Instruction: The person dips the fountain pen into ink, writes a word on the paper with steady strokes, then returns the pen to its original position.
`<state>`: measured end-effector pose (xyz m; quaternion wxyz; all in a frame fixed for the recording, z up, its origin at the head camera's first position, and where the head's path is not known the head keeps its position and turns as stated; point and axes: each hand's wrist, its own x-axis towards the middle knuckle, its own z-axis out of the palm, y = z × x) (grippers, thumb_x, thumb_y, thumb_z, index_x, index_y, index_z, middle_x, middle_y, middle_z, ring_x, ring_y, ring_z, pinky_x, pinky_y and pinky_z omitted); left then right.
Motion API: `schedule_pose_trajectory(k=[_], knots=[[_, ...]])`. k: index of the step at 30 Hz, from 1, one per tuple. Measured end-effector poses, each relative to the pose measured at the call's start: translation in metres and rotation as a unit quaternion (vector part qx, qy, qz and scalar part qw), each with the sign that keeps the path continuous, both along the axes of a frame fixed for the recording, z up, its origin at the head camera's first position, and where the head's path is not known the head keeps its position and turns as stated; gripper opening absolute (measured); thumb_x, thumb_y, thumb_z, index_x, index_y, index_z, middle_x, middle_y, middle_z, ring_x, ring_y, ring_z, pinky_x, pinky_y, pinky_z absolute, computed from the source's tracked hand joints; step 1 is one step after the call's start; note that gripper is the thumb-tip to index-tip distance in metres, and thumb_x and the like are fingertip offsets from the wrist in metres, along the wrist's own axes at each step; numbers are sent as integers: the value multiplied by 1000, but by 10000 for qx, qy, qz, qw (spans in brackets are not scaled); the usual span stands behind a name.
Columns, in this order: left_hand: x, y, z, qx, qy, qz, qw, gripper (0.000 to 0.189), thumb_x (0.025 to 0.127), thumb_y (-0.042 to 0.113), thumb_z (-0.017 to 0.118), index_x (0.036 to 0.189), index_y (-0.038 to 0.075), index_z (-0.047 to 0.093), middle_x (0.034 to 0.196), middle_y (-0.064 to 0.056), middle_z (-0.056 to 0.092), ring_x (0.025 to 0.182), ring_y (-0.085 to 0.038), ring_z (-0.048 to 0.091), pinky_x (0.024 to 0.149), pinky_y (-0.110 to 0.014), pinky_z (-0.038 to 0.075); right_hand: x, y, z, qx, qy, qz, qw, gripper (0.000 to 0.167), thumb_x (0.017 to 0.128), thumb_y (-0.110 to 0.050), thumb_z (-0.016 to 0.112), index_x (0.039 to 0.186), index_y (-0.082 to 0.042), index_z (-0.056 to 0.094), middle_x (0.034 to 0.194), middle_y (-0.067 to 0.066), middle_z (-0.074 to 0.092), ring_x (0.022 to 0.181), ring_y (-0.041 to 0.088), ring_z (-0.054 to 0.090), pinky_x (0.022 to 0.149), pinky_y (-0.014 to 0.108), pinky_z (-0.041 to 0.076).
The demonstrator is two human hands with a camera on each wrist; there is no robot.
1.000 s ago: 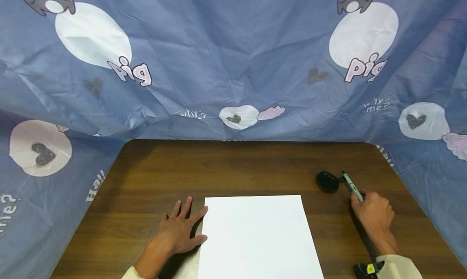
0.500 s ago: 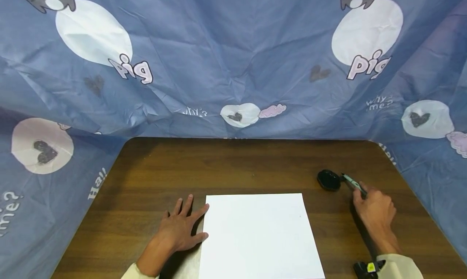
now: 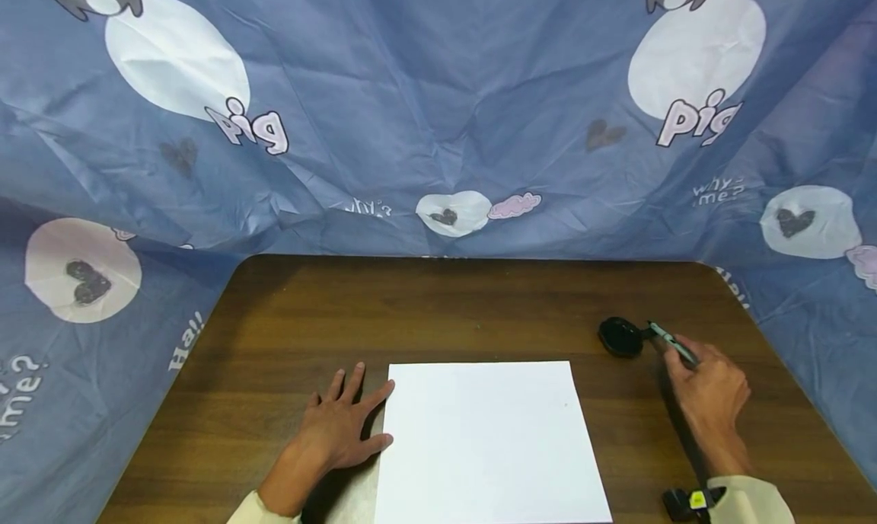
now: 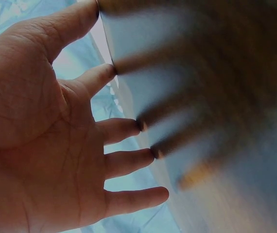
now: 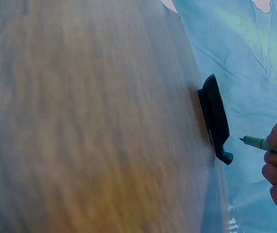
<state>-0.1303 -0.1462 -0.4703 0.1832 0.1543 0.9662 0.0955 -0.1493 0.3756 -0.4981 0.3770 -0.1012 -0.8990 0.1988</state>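
My left hand (image 3: 332,432) lies spread on the table, its thumb and index fingertips right at the left edge of a blank white sheet of paper (image 3: 486,440). In the left wrist view the palm (image 4: 36,121) shows, fingers straight and parted, with nothing held. On the right side, my right hand (image 3: 709,391) pinches a light green pen (image 3: 671,343) between thumb and fingers, its dark tip pointing away from me. Close by that tip is a black oval object (image 3: 620,337) with a short stub on its right. The right wrist view shows the pen (image 5: 255,141) above the table surface, beside the stub.
The brown wood-grain table (image 3: 438,311) has rounded far corners. Behind and beside it hangs a blue cloth (image 3: 384,128) printed with pigs, hearts and words. A black device with a yellow patch (image 3: 693,501) sits at my right wrist.
My right hand has shifted slightly, and the pen lies differently in its fingers, its tip staying near the stub. The left hand keeps its place; the head view has tilted a little downward.
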Motion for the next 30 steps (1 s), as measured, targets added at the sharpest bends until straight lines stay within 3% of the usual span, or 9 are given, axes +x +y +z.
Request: schedule_pose_trajectory(k=[6,13,24,30], knots=[[-1,1,0,-22,-48,14,10000,74,91,58,63,156,33,35,164,-20,15,147,-48,18,102,-76,24,-1,-1,1,-45,489,37,9988,19,82,-13,82,96,-3,78,90,20,73,77,46,67,59,59,40],[-1,1,1,9,-16,-23,10000,74,91,58,63,155,32,36,164,-20,16,146,-48,19,101,-76,25,-4,-2,-1,108,1144,108,9933,15,76,-8,81,89,-2,78,83,16,71,73,40,66,58,46,35],[0,-1,2,4,21,1,10000,75,91,58,62,156,32,35,164,-20,15,147,-47,19,99,-75,28,-6,-6,-2,9,1150,117,9933,14,76,-7,79,89,-1,77,83,16,69,75,38,64,60,41,34],[0,-1,0,16,-38,15,10000,74,92,59,61,156,33,34,164,-19,15,147,-46,18,100,-75,28,-5,-7,-1,-79,1143,93,9934,19,81,-12,73,95,-1,78,83,18,66,73,40,62,58,48,34]])
